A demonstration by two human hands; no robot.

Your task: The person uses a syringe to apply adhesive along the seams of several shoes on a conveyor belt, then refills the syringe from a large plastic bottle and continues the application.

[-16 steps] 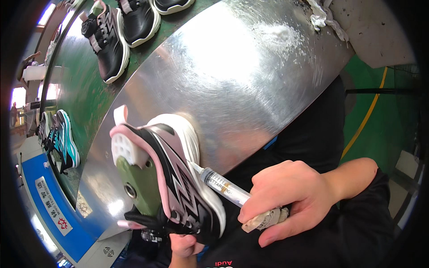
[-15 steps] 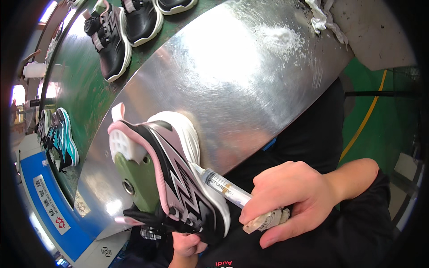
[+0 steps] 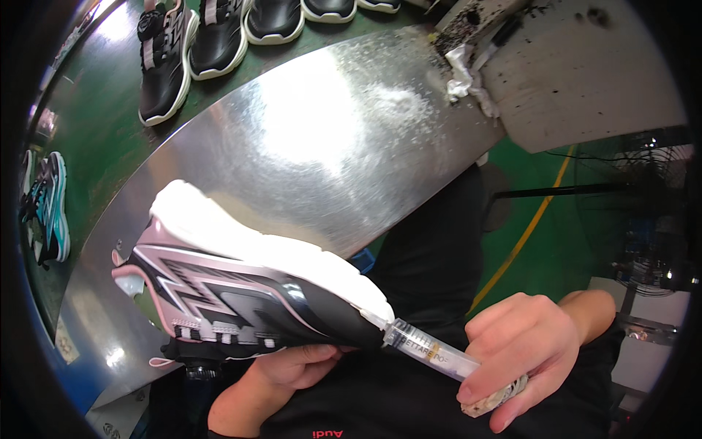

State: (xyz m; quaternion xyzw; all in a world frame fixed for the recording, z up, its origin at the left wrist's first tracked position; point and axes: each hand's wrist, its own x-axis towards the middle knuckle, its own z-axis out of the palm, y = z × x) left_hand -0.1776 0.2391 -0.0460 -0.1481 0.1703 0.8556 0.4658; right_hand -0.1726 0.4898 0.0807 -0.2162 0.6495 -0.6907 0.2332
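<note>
A black and pink sneaker [image 3: 241, 293] with a thick white sole [image 3: 219, 227] lies on its side in the air over the metal plate's near edge, sole turned up and away. Its toe points right; a green shoe last [image 3: 150, 307] shows in the collar. Under the forefoot my left hand [image 3: 296, 366] grips the sneaker, fingers partly hidden beneath it. My right hand [image 3: 523, 358] is closed around a clear syringe [image 3: 431, 351], its rear end wrapped in worn, pale material. The syringe's tip touches the toe area where sole meets upper.
Below the sneaker is a shiny metal plate [image 3: 322, 197] with white powder [image 3: 398, 102]. Several black sneakers [image 3: 164, 80] line the green table [image 3: 95, 139] beyond; teal shoes [image 3: 51, 212] stand at left. Crumpled white material [image 3: 464, 77] lies by a stained grey panel [image 3: 585, 80] at the far right.
The sneaker has turned from heel-far to lying sideways, its sole now facing up. The syringe tip has shifted from the side of the sole to the toe. My left hand shows more.
</note>
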